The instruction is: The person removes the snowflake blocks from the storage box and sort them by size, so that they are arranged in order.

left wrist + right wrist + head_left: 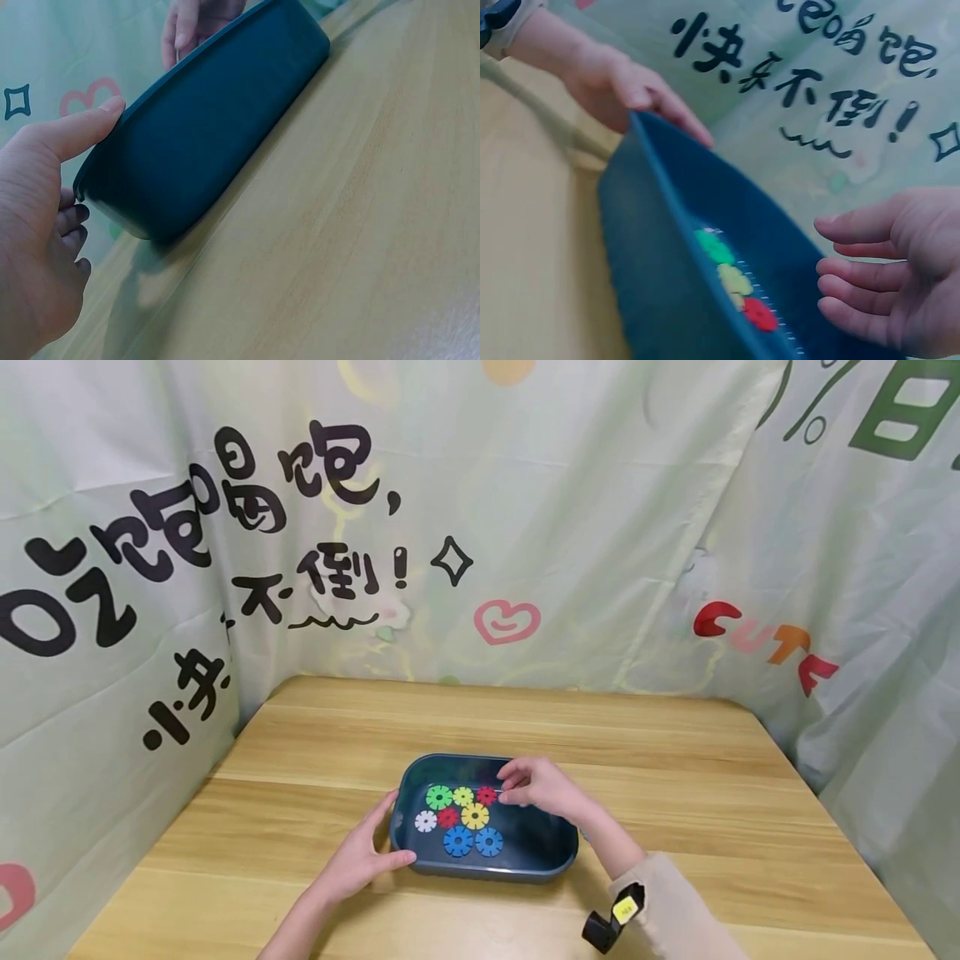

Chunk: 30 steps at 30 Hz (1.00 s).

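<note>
A dark blue plastic tray (525, 864) stands on the table. Inside it lie several slotted snowflake discs: a green disc (439, 797), a white disc (426, 821), two yellow, two red, and two blue discs (458, 841). My left hand (363, 856) grips the tray's left end, with the thumb (94, 127) at the rim and the other fingers round the far side. Over the far right part of the tray hovers my right hand (540, 787), fingers loosely bent near a red disc (487, 796). Nothing shows between the fingers in the right wrist view.
The wooden table (675, 760) extends around the tray. A printed curtain (585, 527) hangs behind it and on both sides. Just right of the tray, a small blue piece (587, 836) peeks out beside the right forearm. A black camera (600, 931) is strapped to the right wrist.
</note>
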Available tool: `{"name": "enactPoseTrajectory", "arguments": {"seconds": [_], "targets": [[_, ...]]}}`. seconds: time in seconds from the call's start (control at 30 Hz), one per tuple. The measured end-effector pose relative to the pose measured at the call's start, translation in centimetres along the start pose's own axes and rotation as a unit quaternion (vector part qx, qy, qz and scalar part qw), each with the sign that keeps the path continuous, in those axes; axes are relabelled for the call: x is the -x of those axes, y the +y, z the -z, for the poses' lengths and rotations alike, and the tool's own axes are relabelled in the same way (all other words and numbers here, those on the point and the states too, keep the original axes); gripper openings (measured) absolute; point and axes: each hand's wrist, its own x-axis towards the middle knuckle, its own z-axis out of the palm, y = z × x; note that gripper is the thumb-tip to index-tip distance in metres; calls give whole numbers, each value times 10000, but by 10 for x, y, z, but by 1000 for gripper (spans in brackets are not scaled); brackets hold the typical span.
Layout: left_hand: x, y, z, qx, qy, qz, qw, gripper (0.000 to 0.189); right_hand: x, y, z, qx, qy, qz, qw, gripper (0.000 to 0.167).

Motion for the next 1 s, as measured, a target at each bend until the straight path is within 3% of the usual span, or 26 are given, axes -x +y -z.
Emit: {"name": "enactPoseTrajectory", "arguments": {"seconds": [0.33, 0.8, 1.0], "targets": [[0, 1, 1, -3, 23, -59, 10000, 90, -11, 0, -34, 53, -448, 123, 9989, 28], [1, 1, 1, -1, 2, -77, 10000, 89, -21, 4, -67, 1264, -708, 392, 9887, 28], [1, 1, 1, 8, 5, -117, 9999, 89, -22, 6, -71, 1401, -729, 281, 9871, 29]]}}
